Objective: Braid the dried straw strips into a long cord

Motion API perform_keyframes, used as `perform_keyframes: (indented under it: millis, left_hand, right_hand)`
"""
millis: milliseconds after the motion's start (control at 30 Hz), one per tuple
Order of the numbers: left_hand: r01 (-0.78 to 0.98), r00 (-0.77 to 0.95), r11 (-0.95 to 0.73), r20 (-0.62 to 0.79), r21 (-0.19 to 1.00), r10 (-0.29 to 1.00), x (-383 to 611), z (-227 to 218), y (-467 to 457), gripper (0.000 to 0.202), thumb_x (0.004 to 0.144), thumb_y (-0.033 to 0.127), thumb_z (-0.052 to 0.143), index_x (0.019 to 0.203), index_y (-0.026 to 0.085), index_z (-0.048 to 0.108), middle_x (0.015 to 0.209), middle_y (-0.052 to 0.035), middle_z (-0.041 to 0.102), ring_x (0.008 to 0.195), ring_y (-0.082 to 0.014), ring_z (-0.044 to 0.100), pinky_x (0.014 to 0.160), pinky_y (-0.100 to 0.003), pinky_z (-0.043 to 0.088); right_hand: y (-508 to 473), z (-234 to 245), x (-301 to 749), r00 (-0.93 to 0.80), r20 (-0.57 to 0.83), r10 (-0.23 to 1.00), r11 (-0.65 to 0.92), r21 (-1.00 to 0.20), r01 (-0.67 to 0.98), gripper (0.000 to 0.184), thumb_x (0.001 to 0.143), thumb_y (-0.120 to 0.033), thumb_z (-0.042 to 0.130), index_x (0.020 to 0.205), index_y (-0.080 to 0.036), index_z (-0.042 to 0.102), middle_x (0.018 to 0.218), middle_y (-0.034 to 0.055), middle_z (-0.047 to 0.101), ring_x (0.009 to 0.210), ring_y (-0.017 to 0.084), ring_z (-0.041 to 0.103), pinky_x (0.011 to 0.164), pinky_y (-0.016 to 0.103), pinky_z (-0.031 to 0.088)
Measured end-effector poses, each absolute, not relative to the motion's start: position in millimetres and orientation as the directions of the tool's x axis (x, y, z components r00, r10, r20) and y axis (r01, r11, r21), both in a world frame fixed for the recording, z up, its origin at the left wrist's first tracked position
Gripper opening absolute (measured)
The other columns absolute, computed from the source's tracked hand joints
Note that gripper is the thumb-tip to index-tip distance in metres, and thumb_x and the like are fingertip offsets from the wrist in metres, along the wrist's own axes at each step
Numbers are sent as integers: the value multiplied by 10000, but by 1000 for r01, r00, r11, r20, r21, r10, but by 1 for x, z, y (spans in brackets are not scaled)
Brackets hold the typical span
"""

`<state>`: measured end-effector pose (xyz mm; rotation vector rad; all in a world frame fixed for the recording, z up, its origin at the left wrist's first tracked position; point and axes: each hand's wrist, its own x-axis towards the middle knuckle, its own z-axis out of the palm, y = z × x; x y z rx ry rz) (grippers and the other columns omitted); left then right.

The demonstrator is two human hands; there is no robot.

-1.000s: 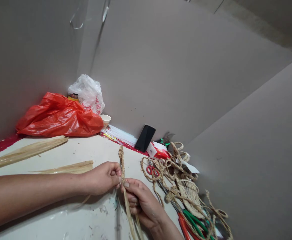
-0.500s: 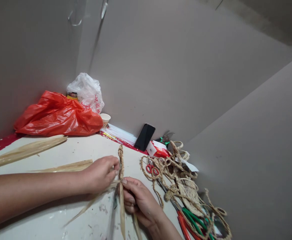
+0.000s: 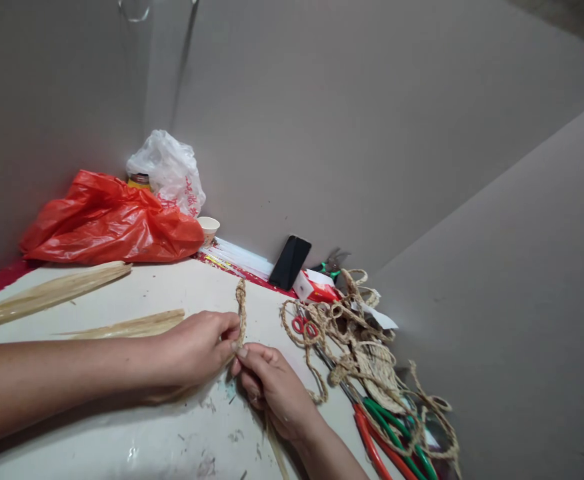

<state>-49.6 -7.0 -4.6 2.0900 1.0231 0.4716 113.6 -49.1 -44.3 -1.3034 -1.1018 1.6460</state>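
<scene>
A short braid of dried husk (image 3: 241, 308) points away from me on the white tabletop. My left hand (image 3: 207, 348) pinches its near end from the left. From the right, my right hand (image 3: 267, 383) closes thumb and finger on the same spot, and the two thumbs almost meet. One loose husk strand (image 3: 274, 443) trails down under my right hand. The other strand ends are mostly hidden behind my hands. Two flat pieces of dry husk, a longer one (image 3: 57, 293) and a shorter one (image 3: 137, 325), lie beyond my left forearm.
To the right is a heap of braided cord (image 3: 372, 363) with red-handled scissors (image 3: 305, 327) and red and green tool handles (image 3: 387, 427). Along the wall stand a phone (image 3: 291, 263), a paper cup (image 3: 209, 228), a red plastic bag (image 3: 117, 223) and a white bag (image 3: 169, 167).
My hands have come together at the braid's near end. The strand that hung down between them is no longer visible there. The view has tilted slightly.
</scene>
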Motion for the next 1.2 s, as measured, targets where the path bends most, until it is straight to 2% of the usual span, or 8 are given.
perform_keyframes:
  millis: [67, 233, 433, 533, 767, 967, 1200]
  left_hand:
    - [504, 642, -348, -73, 790, 763, -49, -6, -6, 92, 764, 246, 414, 706, 192, 461, 644, 30, 510, 598, -111, 415, 534, -221, 274]
    - [451, 671, -289, -107, 844, 734, -49, -13, -1, 101, 761, 259, 434, 692, 185, 432, 617, 44, 443, 578, -98, 394, 535, -214, 302]
    - [302, 683, -21, -201, 953, 702, -48, -23, 9, 96, 741, 276, 462, 749, 187, 427, 546, 34, 501, 501, -118, 490, 497, -230, 385]
    - [259, 681, 24, -200, 966, 704, -49, -26, 12, 106, 738, 277, 484, 739, 188, 427, 529, 35, 508, 490, -113, 493, 497, -233, 413]
    - [292, 733, 0, -224, 957, 642, -52, -24, 16, 90, 756, 264, 476, 759, 178, 449, 559, 27, 531, 506, -114, 502, 526, -247, 430]
    - [357, 731, -240, -110, 903, 673, -54, -20, 15, 96, 728, 259, 499, 721, 163, 502, 635, 37, 506, 580, -94, 436, 537, -203, 337]
    - [303, 668, -214, -47, 929, 743, -53, -14, 16, 125, 701, 266, 532, 676, 150, 573, 615, 27, 522, 597, -101, 444, 571, -210, 338]
  right_hand:
    - [-49, -43, 113, -199, -338, 920, -353, -934, -44, 283, 803, -380, 538, 626, -159, 542, 351, -94, 332, 315, 40, 173, 321, 190, 107]
    - [-48, -40, 114, -214, -361, 908, -378, -925, -41, 277, 778, -367, 549, 597, -159, 518, 346, -97, 328, 312, 35, 163, 315, 183, 91]
    - [-47, -39, 116, -257, -359, 897, -389, -918, -75, 275, 773, -347, 548, 575, -165, 494, 356, -94, 324, 320, 37, 160, 317, 181, 97]
    - [-47, -39, 117, -261, -363, 894, -394, -916, -75, 268, 767, -340, 550, 569, -167, 496, 357, -92, 326, 320, 39, 160, 315, 181, 103]
    - [-46, -39, 117, -271, -371, 888, -403, -912, -71, 256, 773, -306, 533, 560, -167, 498, 357, -88, 329, 319, 42, 169, 315, 185, 118]
    - [-47, -40, 118, -275, -375, 885, -405, -912, -60, 261, 769, -315, 533, 558, -163, 507, 348, -90, 337, 314, 40, 163, 312, 186, 117]
    - [-46, -40, 117, -274, -379, 884, -410, -910, -63, 258, 769, -323, 538, 569, -162, 513, 347, -94, 333, 309, 37, 155, 317, 186, 97]
